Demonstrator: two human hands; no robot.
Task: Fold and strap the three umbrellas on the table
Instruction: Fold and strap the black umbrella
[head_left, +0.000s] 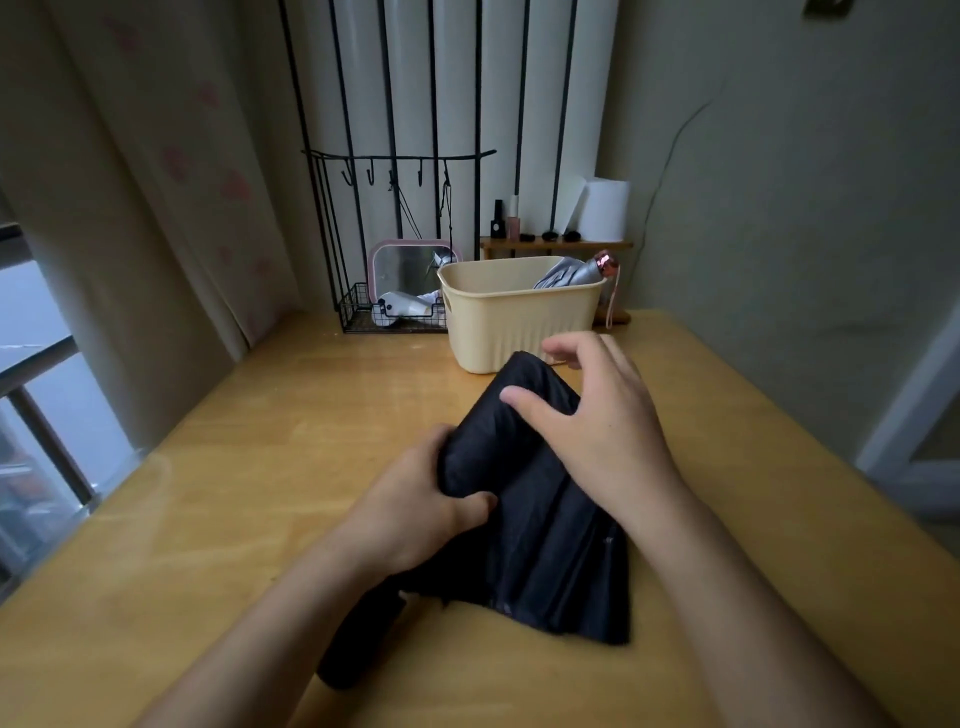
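Light wooden table (260, 467), long, running up to a wall. Black fabric folding umbrella (524, 519) lies collapsed at the table's centre, canopy loose and unstrapped, dark handle (358, 639) pointing toward the near-left edge. Cream ribbed plastic basket (514, 317) just behind the umbrella's far tip. Left hand (415, 499) clenches bunched canopy at mid-length. Right hand (597, 415) relaxed, fingers spread over the far half, thumb on fabric. Silver folded umbrella with pink handle (571, 273) leans inside the basket.
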